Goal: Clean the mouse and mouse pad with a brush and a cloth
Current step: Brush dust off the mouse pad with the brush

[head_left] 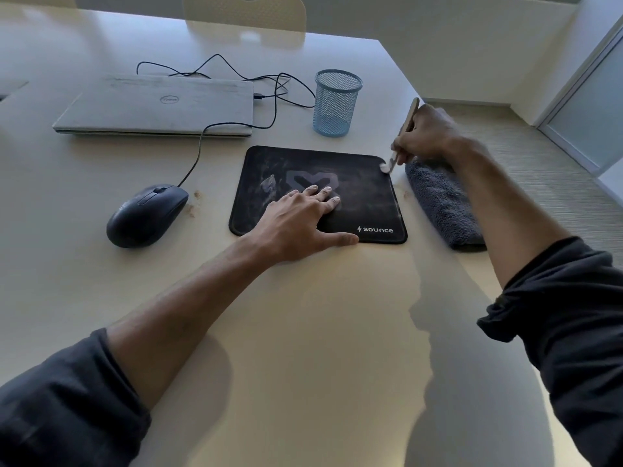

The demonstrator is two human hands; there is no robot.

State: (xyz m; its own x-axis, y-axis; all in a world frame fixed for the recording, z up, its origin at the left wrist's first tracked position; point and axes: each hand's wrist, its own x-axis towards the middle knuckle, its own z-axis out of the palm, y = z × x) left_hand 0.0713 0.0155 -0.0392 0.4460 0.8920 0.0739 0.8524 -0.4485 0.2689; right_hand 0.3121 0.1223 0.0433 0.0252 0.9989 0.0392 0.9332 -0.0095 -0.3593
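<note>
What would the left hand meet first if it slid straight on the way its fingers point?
Probably nothing on the mouse pad; past its far right edge, the left hand would likely meet the brush in the right hand.

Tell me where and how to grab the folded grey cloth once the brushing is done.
Probably grip the cloth across its narrow width near the near end, coming from above. It lies flat as a long fold beside the mouse pad, and the right hand covers its far end.
</note>
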